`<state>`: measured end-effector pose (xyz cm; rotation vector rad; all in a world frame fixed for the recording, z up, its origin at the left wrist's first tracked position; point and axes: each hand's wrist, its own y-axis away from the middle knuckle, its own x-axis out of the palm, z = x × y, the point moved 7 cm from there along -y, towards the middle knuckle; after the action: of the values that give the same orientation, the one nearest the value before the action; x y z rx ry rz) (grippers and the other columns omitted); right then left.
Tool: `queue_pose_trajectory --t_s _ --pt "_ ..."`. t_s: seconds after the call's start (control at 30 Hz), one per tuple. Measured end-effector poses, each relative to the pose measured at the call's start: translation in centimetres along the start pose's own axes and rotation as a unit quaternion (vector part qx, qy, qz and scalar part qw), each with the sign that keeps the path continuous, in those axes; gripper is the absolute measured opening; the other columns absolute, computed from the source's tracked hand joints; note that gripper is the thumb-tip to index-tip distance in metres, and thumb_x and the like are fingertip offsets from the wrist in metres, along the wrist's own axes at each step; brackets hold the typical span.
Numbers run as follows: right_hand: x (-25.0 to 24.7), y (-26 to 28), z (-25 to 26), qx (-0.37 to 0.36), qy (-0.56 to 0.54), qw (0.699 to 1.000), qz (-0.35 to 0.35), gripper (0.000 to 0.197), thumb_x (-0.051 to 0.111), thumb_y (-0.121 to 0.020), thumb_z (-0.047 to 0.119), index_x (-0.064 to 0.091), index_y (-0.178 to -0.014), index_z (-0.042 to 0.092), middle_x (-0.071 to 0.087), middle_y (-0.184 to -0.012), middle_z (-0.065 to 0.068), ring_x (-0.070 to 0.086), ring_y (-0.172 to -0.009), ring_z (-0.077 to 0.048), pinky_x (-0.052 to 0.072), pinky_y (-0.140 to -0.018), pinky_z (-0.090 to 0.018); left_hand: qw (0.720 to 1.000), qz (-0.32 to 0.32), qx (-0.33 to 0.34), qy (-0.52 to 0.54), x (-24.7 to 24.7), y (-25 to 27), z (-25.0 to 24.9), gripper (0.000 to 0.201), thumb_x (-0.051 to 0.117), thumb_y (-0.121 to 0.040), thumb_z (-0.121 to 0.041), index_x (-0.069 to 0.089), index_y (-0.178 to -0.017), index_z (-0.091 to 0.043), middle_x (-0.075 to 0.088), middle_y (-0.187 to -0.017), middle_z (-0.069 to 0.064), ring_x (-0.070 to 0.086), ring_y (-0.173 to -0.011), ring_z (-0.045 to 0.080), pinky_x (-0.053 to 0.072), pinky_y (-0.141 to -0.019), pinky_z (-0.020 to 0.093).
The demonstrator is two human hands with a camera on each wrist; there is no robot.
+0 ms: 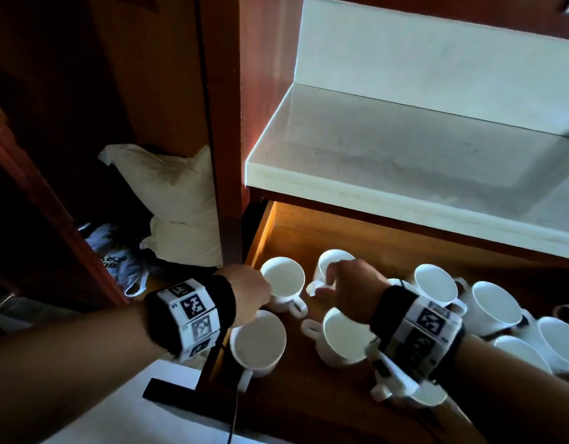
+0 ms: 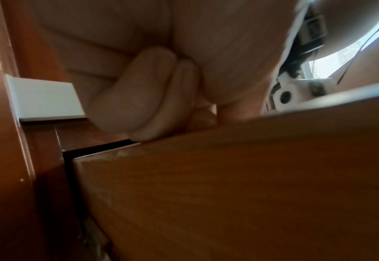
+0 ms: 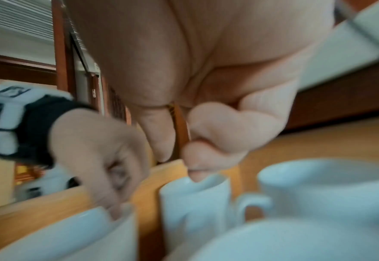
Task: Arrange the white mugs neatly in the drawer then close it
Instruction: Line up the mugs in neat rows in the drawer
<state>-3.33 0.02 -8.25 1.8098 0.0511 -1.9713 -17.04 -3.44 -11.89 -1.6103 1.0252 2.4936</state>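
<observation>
From the head view, the left hand (image 1: 249, 291) pinches the rim of a back-corner mug (image 1: 284, 283) in the open drawer (image 1: 366, 241), likely to steady it.

The right wrist view shows the right hand (image 3: 197, 113), fingers (image 3: 195, 159) curled on another mug (image 3: 195, 199) rim, probably aligning the row.

White mugs (image 1: 435, 285) stand upright, clustered in the open drawer (image 1: 286, 233).
</observation>
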Motion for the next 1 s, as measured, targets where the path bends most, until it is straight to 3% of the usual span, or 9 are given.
queue_pose_trajectory --t_s 0.17,0.23,0.3,0.4,0.53,0.63,0.7,0.83,1.0 --pt "2.0 0.3 -4.5 0.05 0.162 0.981 0.098 0.043 0.06 -0.086 0.043 0.061 -0.113 0.009 0.062 -0.116 -0.009 0.062 -0.111 -0.026 0.049 -0.088 -0.033 1.0 -0.01 0.01 0.004 0.0 0.0 0.1 0.026 0.05 -0.097 -0.029 0.063 -0.085 -0.01 0.04 -0.06 -0.001 0.051 -0.068 0.021 0.045 -0.063 0.031" --pt "4.2 0.3 -4.7 0.034 0.177 0.971 0.158 0.042 0.06 -0.088 0.038 0.061 -0.115 0.006 0.059 -0.112 -0.009 0.058 -0.116 -0.024 0.047 -0.09 -0.031 0.999 -0.017 0.005 0.041 0.1 -0.1 0.6 0.032 0.051 -0.094 -0.037 0.057 -0.074 -0.012 0.044 -0.059 -0.002 0.05 -0.063 0.02 0.047 -0.061 0.032" --pt "5.4 0.0 -4.5 0.02 0.183 0.966 0.181 0.033 0.056 -0.092 0.026 0.063 -0.115 0.004 0.064 -0.118 -0.01 0.06 -0.114 -0.024 0.046 -0.091 -0.029 0.995 -0.021 0.0 0.098 -0.2 -0.1 1.1 0.04 0.052 -0.091 -0.047 0.063 -0.078 -0.011 0.057 -0.068 0.001 0.059 -0.067 0.023 0.052 -0.063 0.034" --pt "5.0 0.0 -3.8 0.004 0.214 0.963 0.166 0.026 0.051 -0.093 0.019 0.064 -0.112 0.006 0.066 -0.117 -0.011 0.061 -0.112 -0.025 0.049 -0.089 -0.032 0.985 -0.057 0.014 0.161 -2.5 0.6 1.2 0.042 0.051 -0.09 -0.054 0.068 -0.087 -0.016 0.064 -0.078 0.001 0.063 -0.071 0.02 0.053 -0.063 0.032" --pt "0.7 1.5 -2.0 -0.024 0.225 0.971 0.082 0.025 0.051 -0.091 0.02 0.065 -0.111 0.013 0.066 -0.113 -0.006 0.063 -0.108 -0.025 0.051 -0.084 -0.033 0.959 -0.122 0.036 0.253 -7.2 1.3 0.5 0.053 0.045 -0.087 -0.068 0.067 -0.078 -0.02 0.063 -0.07 -0.002 0.059 -0.062 0.013 0.048 -0.057 0.03" --pt "-3.9 3.5 0.6 -0.089 0.195 0.977 -0.005 0.021 0.05 -0.094 0.026 0.066 -0.107 0.019 0.067 -0.109 -0.002 0.065 -0.103 -0.022 0.051 -0.082 -0.031 0.947 -0.094 0.031 0.306 -8.3 1.2 -1.1 0.068 0.041 -0.079 -0.078 0.067 -0.071 -0.016 0.066 -0.063 0.0 0.059 -0.055 0.015 0.044 -0.052 0.031" --pt "-6.1 4.5 1.9 -0.122 0.176 0.976 -0.044 0.023 0.049 -0.095 0.031 0.066 -0.106 0.022 0.066 -0.108 0.001 0.064 -0.102 -0.02 0.047 -0.077 -0.028 0.95 -0.069 0.033 0.302 -8.4 0.8 -1.9 0.061 0.046 -0.086 -0.067 0.066 -0.065 -0.013 0.061 -0.057 0.0 0.055 -0.051 0.013 0.041 -0.051 0.026" --pt "-7.1 4.2 1.1 -0.088 0.103 0.988 -0.077 0.028 0.044 -0.098 0.038 0.066 -0.102 0.021 0.06 -0.086 0.002 0.059 -0.075 -0.015 0.038 -0.054 -0.02 0.925 -0.089 -0.018 0.369 -8.2 0.3 -0.6 0.038 0.049 -0.093 -0.028 0.063 -0.062 -0.01 0.056 -0.053 0.0 0.05 -0.046 0.013 0.037 -0.046 0.021" --pt "-4.6 3.5 -1.6 -0.022 0.059 0.998 -0.03 0.029 0.042 -0.1 0.029 0.063 -0.106 0.01 0.064 -0.096 -0.008 0.063 -0.083 -0.023 0.046 -0.063 -0.028 0.867 -0.047 -0.047 0.493 -6.4 0.3 -1.0 0.051 0.04 -0.099 -0.036 0.061 -0.063 -0.007 0.058 -0.045 0.003 0.046 -0.034 0.012 0.038 -0.041 0.018"
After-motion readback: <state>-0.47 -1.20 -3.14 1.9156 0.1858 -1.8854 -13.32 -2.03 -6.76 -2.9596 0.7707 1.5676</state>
